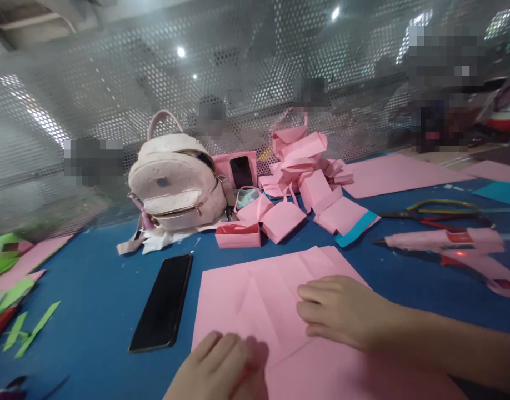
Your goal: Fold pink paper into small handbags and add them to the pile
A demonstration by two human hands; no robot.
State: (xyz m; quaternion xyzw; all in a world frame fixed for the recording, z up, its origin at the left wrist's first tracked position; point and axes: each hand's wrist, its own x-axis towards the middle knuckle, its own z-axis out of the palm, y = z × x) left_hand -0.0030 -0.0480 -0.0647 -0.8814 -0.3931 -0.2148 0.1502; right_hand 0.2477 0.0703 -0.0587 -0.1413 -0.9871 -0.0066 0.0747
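A large pink paper sheet (255,300) with fold creases lies on the blue table (96,289) right in front of me. My right hand (338,311) rests on it, fingers together and curled, pressing the sheet flat. My left hand (217,369) sits at the sheet's near left corner, fingers bent down onto the paper's edge. Neither hand lifts anything off the table.
A black phone (163,303) lies left of the sheet. Behind are a pale pink backpack (175,183), a pile of folded pink paper bags (300,178), scissors (438,211), a pink glue gun (442,241), green scraps (13,300) at left, and a mesh wall (238,83).
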